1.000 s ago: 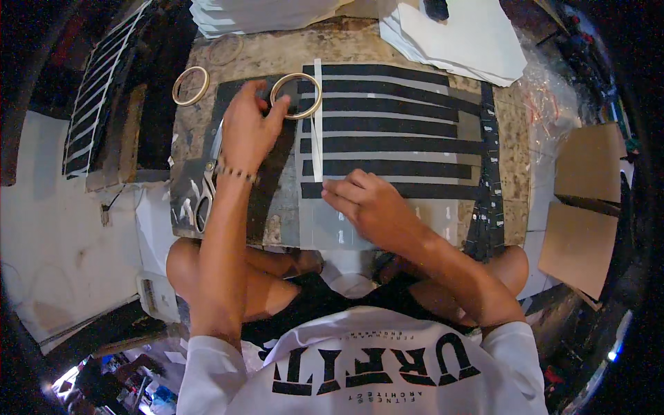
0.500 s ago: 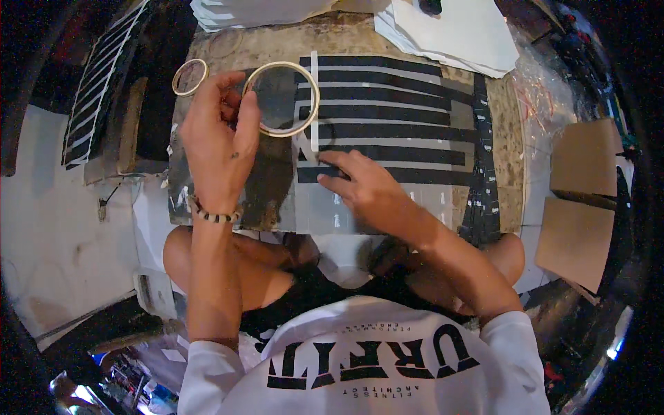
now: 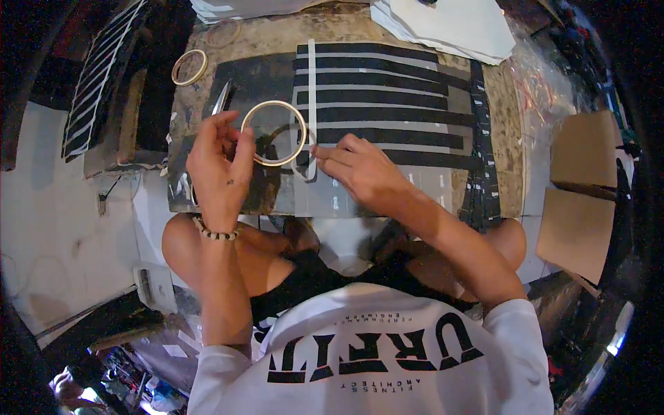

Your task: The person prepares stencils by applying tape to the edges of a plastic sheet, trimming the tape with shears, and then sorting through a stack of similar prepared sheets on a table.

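My left hand [image 3: 220, 162] pinches a thin cream tape roll [image 3: 302, 124] by its left edge, holding it over the dark left part of the board. A narrow white strip of tape [image 3: 312, 83] runs across the left ends of several black strips [image 3: 387, 97], which lie side by side on a grey sheet. Its lower end curls leftward below the roll. My right hand [image 3: 366, 169] is closed, thumb and fingertips together on the tape near that end. Whether it grips or only presses the tape is hard to see.
A second tape roll [image 3: 189, 68] lies at the far left, near a shiny metal tool [image 3: 223, 97]. White sheets [image 3: 449, 31] are stacked at the back. Dark bands [image 3: 485, 138] with small white marks hang over the board's right side. Cardboard boxes [image 3: 577, 225] stand beyond it.
My left hand and the tape roll have come down, nearer to me. The white tape reaches lower, with a curl at its end. The metal tool has come into sight.
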Demonstrator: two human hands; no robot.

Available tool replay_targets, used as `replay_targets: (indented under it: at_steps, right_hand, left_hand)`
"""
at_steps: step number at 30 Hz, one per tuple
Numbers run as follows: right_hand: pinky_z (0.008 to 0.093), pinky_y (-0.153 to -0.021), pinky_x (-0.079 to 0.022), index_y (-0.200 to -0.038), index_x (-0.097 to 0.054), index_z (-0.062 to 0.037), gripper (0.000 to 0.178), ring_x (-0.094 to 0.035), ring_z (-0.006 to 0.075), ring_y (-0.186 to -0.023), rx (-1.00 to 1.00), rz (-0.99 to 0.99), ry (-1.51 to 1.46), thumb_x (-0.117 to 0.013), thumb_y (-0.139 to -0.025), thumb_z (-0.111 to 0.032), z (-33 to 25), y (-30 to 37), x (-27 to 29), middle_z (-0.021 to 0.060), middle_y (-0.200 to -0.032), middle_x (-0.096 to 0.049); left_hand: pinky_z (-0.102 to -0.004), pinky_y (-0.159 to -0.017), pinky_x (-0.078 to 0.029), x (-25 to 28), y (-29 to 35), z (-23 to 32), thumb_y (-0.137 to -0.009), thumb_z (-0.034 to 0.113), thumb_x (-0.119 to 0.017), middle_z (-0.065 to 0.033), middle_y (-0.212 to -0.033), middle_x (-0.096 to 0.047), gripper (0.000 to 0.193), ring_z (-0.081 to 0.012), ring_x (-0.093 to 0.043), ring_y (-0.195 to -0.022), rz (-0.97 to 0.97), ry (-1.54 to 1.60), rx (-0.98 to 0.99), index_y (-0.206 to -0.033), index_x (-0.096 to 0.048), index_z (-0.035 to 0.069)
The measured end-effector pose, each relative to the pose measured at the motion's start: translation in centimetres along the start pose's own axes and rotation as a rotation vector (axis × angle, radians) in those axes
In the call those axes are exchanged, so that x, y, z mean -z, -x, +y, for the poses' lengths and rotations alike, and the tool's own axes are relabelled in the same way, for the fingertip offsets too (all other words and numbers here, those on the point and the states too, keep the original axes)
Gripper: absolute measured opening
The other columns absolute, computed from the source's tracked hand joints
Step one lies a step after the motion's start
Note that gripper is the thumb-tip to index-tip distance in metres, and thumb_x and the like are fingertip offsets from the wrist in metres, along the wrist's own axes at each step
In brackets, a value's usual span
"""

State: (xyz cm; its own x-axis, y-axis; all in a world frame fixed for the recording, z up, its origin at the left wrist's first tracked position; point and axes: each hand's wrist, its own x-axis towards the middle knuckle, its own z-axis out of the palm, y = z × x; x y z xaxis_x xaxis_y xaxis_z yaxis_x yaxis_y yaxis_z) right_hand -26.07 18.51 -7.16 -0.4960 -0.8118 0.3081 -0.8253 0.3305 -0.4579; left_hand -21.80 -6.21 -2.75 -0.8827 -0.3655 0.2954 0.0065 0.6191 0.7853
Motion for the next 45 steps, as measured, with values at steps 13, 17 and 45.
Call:
replay_targets:
  at_steps: [13, 17, 45]
  right_hand:
    - [0.0350, -0.086, -0.049, -0.124, -0.068, -0.0120, 0.041, -0.055, 0.0240, -0.097, 0.011, -0.059, 0.082, -0.055, -0.085, -0.011, 0.5, 0.1, -0.3, 0.0022, -0.134, -0.063]
    - [0.0347, -0.090, -0.049, -0.122, -0.069, -0.0083, 0.049, -0.055, 0.0268, -0.096, 0.041, -0.114, 0.022, -0.060, -0.075, 0.002, 0.1, 0.0, 0.9, 0.0073, -0.139, -0.059]
    - [0.0392, -0.081, -0.048, -0.127, -0.064, -0.0074, 0.044, -0.055, 0.0318, -0.089, 0.025, -0.119, 0.053, -0.060, -0.084, -0.002, -0.5, -0.7, 0.5, 0.0044, -0.134, -0.063]
  left_hand:
    - [-0.0230, -0.057, -0.047, 0.4, 2.0, 0.6, -0.089, 0.007, -0.070, -0.0054, -0.082, -0.066, 0.025, -0.0080, -0.060, -0.066, -0.037, 0.045, 0.097, -0.111, -0.063, -0.002]
    - [-0.0237, -0.056, -0.047, -0.3, 1.6, -0.9, -0.089, 0.007, -0.069, -0.0064, -0.083, -0.065, 0.024, -0.0087, -0.060, -0.066, -0.044, 0.142, 0.105, -0.110, -0.063, -0.002]
    - [-0.0255, -0.066, -0.050, -4.0, -2.2, -5.7, -0.094, 0.016, -0.070, -0.0061, -0.089, -0.068, 0.024, -0.0109, -0.062, -0.075, -0.199, 0.127, -0.005, -0.109, -0.068, -0.003]
